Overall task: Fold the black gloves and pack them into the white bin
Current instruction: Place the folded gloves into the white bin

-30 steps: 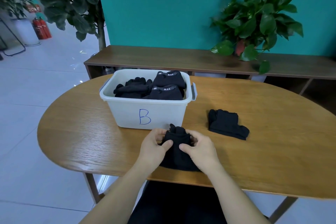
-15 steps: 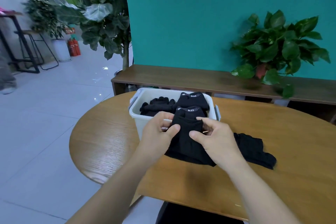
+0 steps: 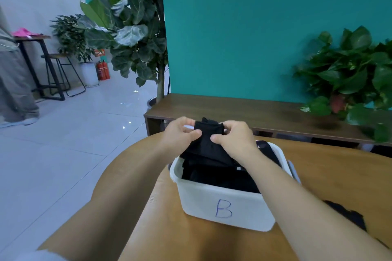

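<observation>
- Over the far side of the white bin (image 3: 224,207), I hold one folded black glove (image 3: 209,140) up in the air, its lower part hanging down toward the gloves already packed inside.
- My left hand (image 3: 180,133) pinches the glove's left edge between thumb and fingers; my right hand (image 3: 234,136) pinches the right edge the same way. Both are grasping the glove, neither is loose.
- The bin stands on the table (image 3: 328,176), marked with a blue letter B on its near wall, and dark folded gloves (image 3: 212,176) fill much of it.
- Another black glove (image 3: 347,216) lies on the table to the right of the bin, partly hidden behind my right forearm, so I judge the packing is not finished.
- What could go wrong: if I let go from this height, the fold may spring open as the glove drops, since only my pinch keeps it together.
- The bin looks fairly full, so pressing this one in carelessly could rumple the neat ones beneath, or leave it perched on the rim where it may slide out.
- My right forearm crosses the bin's near edge; drawing back clumsily might nudge the bin along the table.
</observation>
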### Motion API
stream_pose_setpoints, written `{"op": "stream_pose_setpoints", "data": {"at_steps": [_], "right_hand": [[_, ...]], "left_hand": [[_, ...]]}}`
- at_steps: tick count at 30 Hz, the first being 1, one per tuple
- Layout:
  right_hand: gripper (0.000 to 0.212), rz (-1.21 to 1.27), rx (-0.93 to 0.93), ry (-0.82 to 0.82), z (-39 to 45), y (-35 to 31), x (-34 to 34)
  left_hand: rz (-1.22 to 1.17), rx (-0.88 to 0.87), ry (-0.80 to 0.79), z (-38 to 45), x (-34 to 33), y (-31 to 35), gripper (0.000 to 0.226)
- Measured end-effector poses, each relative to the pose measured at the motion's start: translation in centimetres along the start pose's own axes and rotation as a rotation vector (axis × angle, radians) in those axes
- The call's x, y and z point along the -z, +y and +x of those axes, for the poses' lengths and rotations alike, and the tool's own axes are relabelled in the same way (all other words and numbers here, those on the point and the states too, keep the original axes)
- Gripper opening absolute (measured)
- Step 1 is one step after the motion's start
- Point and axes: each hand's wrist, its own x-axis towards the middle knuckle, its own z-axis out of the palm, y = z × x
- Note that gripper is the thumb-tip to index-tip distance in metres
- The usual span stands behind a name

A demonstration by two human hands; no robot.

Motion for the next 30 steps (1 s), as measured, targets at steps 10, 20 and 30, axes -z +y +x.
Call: {"op": "stream_pose_setpoints", "data": {"at_steps": [10, 20, 30], "right_hand": [[0.020, -0.098, -0.114, -0.100, -0.8, 4.3, -3.4], [0.023, -0.217, -0.058, -0.186, -1.7, 4.1, -2.8], [0.047, -0.551, 0.473, -0.059, -3.4, 4.5, 0.2]], "left_hand": [[0.442, 0.051, -0.174, 0.2, 1.2, -1.3, 0.019], [0.677, 0.024, -0.176, 0.6, 0.9, -1.3, 0.017], [0.853, -0.202, 0.075, -2.2, -0.2, -1.8, 0.037]]}}
